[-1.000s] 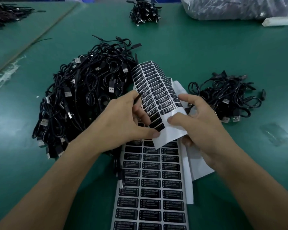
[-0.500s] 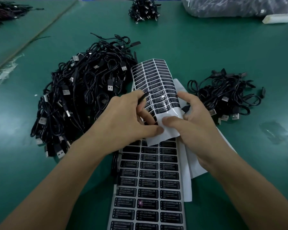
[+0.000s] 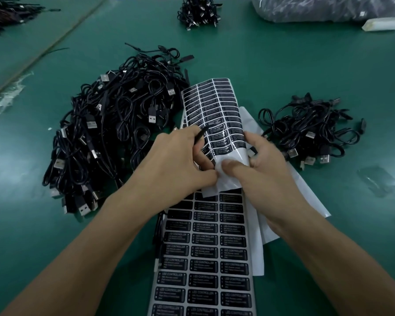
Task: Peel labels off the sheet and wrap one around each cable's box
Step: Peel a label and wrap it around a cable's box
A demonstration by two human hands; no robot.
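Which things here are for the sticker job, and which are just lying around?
For the job: curled label sheet held by left hand and right hand, flat label sheet, big cable pile, small cable pile.
Lying about: far cable bundle, plastic bag, white packet.

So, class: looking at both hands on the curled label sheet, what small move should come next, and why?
Probably the left hand lifts a corner of the nearest remaining label: the right hand grips the label sheet by its bare backing, and no peeled label shows yet.
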